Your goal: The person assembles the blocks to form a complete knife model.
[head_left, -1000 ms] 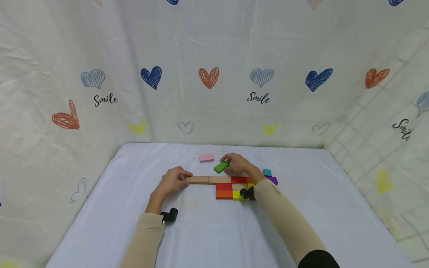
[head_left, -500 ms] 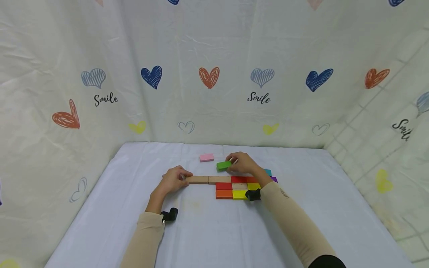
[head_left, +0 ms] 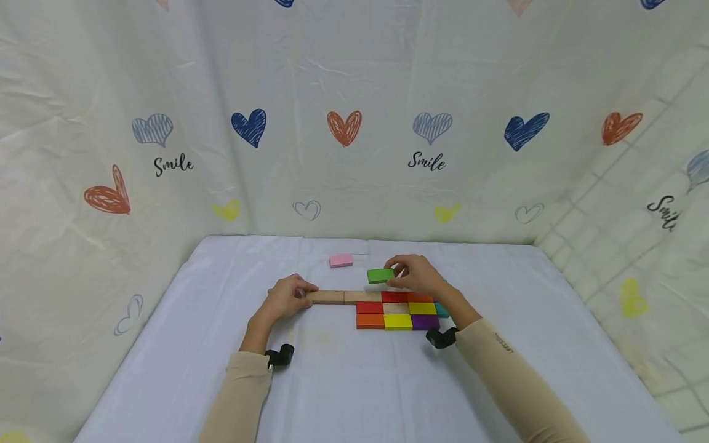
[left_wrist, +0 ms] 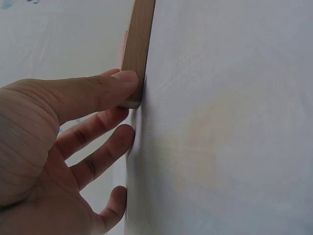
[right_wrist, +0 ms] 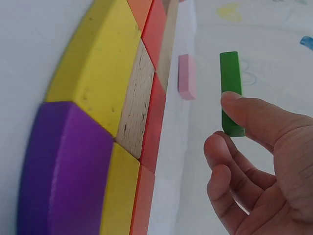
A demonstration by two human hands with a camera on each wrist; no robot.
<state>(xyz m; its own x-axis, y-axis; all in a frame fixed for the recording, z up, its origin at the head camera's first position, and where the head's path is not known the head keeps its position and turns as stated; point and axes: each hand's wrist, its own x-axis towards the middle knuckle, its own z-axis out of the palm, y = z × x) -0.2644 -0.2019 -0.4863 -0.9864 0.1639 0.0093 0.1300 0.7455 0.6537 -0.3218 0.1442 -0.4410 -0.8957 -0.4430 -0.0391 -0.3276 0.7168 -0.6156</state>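
My left hand holds the outer end of a plain wooden block. In the left wrist view its thumb lies on the near face of that block, fingertips behind. My right hand pinches a green block by its right end, just beyond the row of laid blocks. Thumb and fingers grip the lower part of this green block in the right wrist view. A second plain block continues the row, followed by a red block.
Nearer rows hold an orange block, yellow blocks and a purple block. Part of a teal block shows under the right wrist. A pink block lies alone farther back on the white tablecloth.
My right hand has moved to the right with the green block, which has turned from slanted to roughly parallel with the row. My left hand stays on the wooden block.
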